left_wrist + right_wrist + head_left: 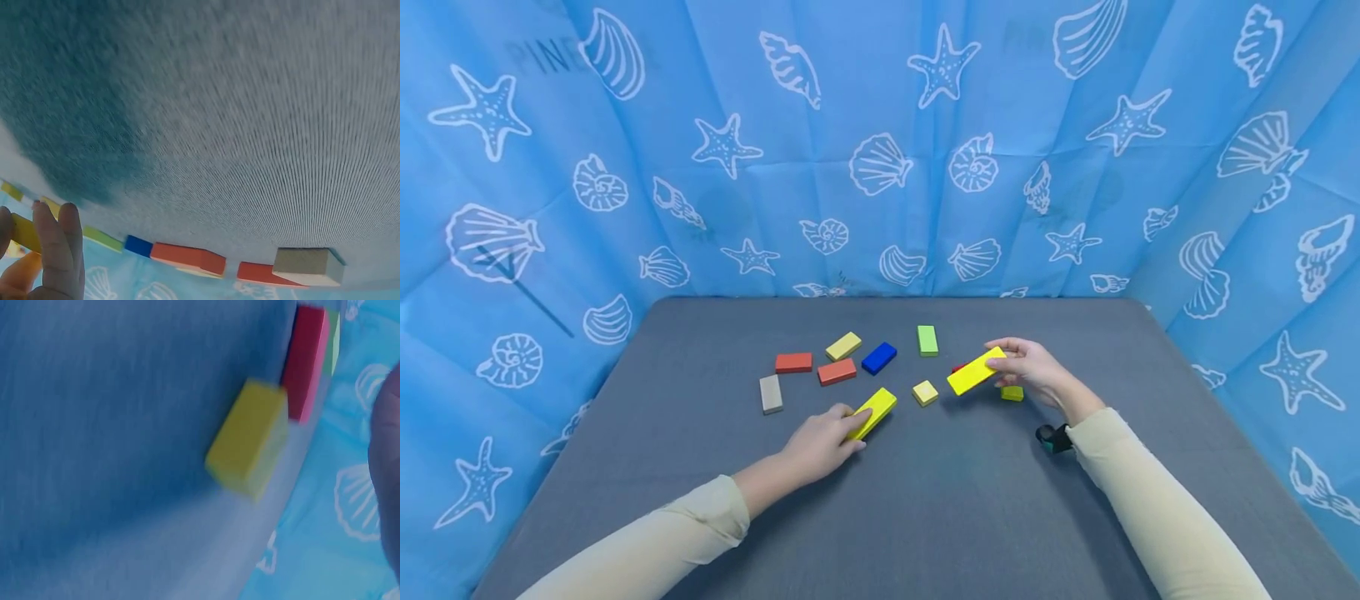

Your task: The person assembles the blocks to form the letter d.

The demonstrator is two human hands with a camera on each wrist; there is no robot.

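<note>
My left hand (pixel 823 444) pinches a bright yellow block (pixel 878 408) between thumb and fingers, low over the grey table. In the left wrist view its fingers show at the lower left corner, around the yellow block (pixel 25 234). On the right, my right hand (pixel 1036 372) grips one end of another long yellow block (pixel 973 373), held tilted above the table. A red block (pixel 957 368) lies mostly hidden behind it. Under the right hand is a smaller yellow block (pixel 1012 393). Between the two held blocks sits a short pale yellow block (pixel 925 392).
Toward the back lie a green block (pixel 927 341), a blue block (pixel 879 358), two red-orange blocks (pixel 837 372), a pale yellow block (pixel 843 346) and a greyish block (pixel 771 394). A small black object (pixel 1054 438) is beside the right sleeve. Blue shell-print curtain surrounds the table (pixel 940 517).
</note>
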